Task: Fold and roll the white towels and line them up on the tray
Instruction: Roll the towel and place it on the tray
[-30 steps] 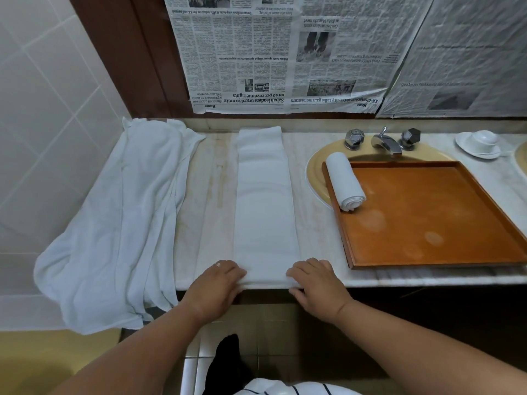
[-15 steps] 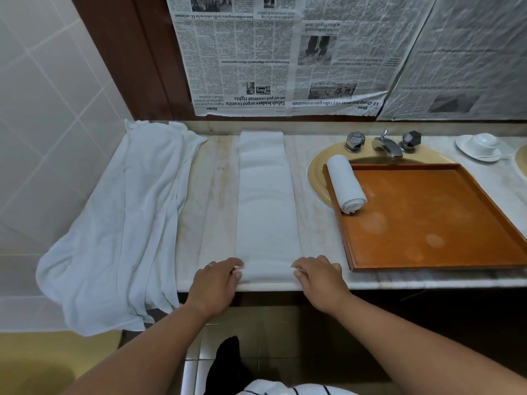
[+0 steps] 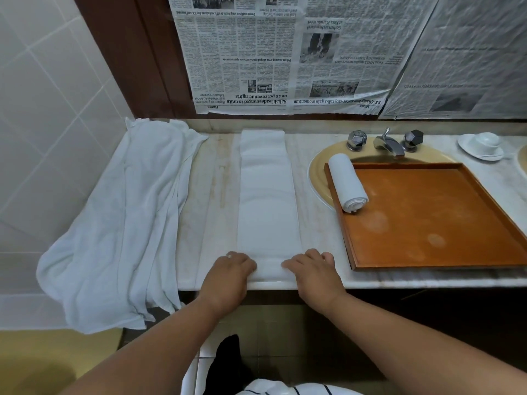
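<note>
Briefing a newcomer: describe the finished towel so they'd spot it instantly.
Find the orange-brown tray on the counter, lying over the sink. Against its left rim lies the rolled towel. It alone is a tight roll; the folded towel lies flat, the towel pile crumpled.

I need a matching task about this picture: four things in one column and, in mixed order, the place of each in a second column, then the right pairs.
1. rolled towel
2. folded towel
3. loose towels
4. cup

A. draped over the counter's left end
B. right of the tap
C. in the tray, against its left wall
D. flat on the counter, held by left hand and right hand

Pairs: 1-C, 2-D, 3-A, 4-B
</note>
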